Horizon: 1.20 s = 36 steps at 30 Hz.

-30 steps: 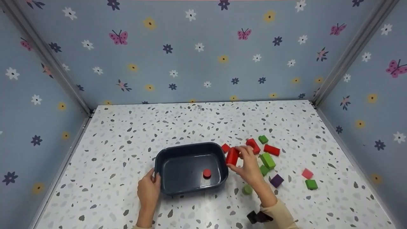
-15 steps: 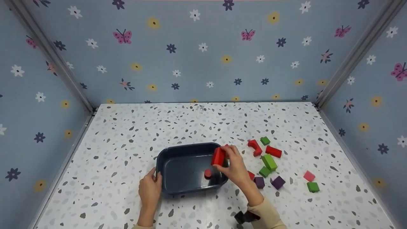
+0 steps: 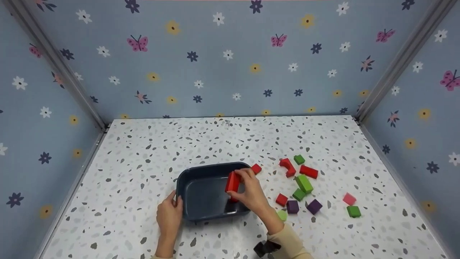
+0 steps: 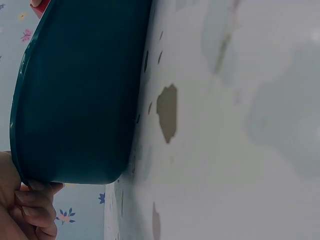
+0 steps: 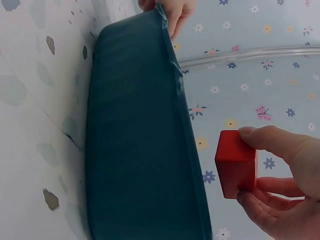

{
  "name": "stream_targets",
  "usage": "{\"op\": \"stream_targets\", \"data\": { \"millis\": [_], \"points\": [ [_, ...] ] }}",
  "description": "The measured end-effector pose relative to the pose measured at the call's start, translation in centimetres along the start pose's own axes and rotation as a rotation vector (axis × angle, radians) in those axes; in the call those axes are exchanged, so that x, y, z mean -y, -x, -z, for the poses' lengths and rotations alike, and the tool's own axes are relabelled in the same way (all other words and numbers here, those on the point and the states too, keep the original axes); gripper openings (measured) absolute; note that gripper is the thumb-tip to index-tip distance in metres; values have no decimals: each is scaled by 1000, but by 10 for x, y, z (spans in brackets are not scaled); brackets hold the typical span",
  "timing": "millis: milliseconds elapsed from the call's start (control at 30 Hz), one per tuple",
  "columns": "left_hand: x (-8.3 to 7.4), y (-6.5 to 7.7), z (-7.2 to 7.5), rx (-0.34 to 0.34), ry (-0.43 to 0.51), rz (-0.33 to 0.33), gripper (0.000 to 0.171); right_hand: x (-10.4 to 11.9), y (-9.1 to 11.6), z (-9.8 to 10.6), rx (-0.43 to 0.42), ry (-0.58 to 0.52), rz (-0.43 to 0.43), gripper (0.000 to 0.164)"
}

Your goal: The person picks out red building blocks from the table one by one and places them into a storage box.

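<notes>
Now the right hand [image 3: 251, 192] pinches a red block [image 3: 233, 181] over the dark tray [image 3: 190, 176], steadied at its rim by the left hand's [image 3: 168, 216] curled fingers; releasing comes next, I judge.

Bright, even light falls from overhead, and shadows are soft and short. A pale sheen lies on the glossy speckled white tabletop [image 3: 222, 230] between the hands. Both wrist views are close and soft; the head view bends at its edges.

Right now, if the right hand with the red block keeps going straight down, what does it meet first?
Probably the floor of the dark bin. The right hand holds the red block over its right half. A small red piece may lie just under it, mostly hidden.
</notes>
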<state>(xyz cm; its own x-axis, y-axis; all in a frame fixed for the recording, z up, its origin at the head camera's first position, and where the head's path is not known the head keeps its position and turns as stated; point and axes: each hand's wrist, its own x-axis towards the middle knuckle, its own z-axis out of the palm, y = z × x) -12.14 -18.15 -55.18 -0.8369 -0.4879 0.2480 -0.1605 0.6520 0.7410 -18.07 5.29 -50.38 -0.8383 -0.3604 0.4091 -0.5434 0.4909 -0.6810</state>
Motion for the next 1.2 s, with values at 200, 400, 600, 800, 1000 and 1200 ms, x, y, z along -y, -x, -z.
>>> {"op": "stream_targets", "data": {
  "millis": [200, 400, 600, 800, 1000, 1200],
  "points": [
    [0, 0, 0, 3, 3, -7, 27, 2, 1, -10, 24, -6, 30, 58],
    [1, 0, -1, -5, 16, -9, 27, 1, 2, -21, 37, -3, 45, 58],
    [1, 0, -1, -3, 15, 1, 27, -1, 4, -32, 74, 46, 34, 57],
    [2, 1, -1, 0, 9, 2, 27, -2, 7, -40, 139, 105, -4, 55],
    [2, 0, -2, -3, 9, -4, 27, -2, 5, -44, 212, 163, -30, 56],
    [0, 0, -1, -1, 10, -2, 27, -4, 5, -46, 265, 218, -39, 54]
  ]
}}
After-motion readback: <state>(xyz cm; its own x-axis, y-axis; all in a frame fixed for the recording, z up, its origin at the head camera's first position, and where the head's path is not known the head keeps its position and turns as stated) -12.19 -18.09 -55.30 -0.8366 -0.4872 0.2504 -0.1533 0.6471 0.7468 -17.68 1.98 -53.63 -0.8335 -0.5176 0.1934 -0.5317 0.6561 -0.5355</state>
